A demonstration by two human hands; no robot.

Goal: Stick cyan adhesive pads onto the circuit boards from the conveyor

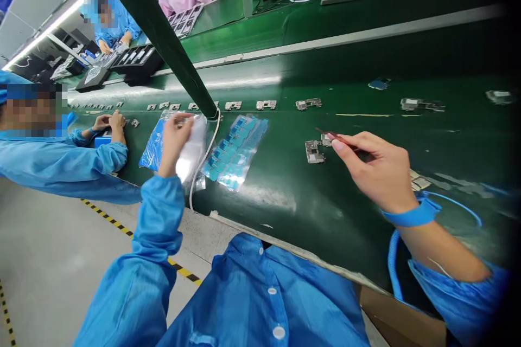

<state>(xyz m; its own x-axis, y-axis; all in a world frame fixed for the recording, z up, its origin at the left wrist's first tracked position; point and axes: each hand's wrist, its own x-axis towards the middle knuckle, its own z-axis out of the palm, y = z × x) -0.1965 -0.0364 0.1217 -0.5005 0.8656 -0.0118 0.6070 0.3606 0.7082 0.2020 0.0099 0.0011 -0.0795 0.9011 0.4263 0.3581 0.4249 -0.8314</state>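
My right hand [380,171] grips dark red tweezers [336,136], their tips pointing left. Just under the tips and my fingers lies a small phone circuit board [314,153] on the green bench; part of it is covered by my hand. My left hand [177,141] is raised over a clear plastic bag [191,149], fingers curled in a pinch; whatever may be between them is too small to make out. Between my hands rests a clear sheet of teal film stickers [234,146].
A row of circuit boards [266,104] runs along the bench, with larger ones [421,104] to the right. A green post [163,38] and white cable [207,154] stand near my left hand. A blue cord trails from my right wristband [413,214]. A co-worker's sleeve [61,160] is at left.
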